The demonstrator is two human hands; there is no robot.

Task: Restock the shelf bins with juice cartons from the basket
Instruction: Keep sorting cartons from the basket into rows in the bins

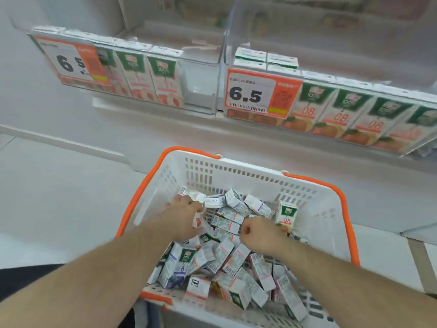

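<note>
Head view looks down on the juice cartons [227, 247], a loose jumble of small white boxes lying every way up in the white basket [314, 216] with its orange handles [139, 197]; most show barcodes or side panels, one near the right wall stands upright with a green top and an orange picture (the same design as the row in the right bin), and one toward the near left has a purple fruit picture. Both hands are down among them. The left hand [186, 216] is curled over cartons at the far left of the pile and seems to be gripping one, though its fingers are hidden under the knuckles. The right hand [257, 235] is clenched at the middle of the pile; whether it has a carton in it I cannot tell. This looks like the picking step: choosing and grasping cartons before lifting them to the shelf. Next, I judge, each carton must be matched by flavour to its bin and stood upright, face forward. Above the basket, the left bin [201, 100] holds pink-pictured cartons with an open gap at its right end, which looks the likeliest slot to fill; the right bin [354, 91] looks nearly full. Price tags [250, 93] reading 6.5 hang on both fronts.
</note>
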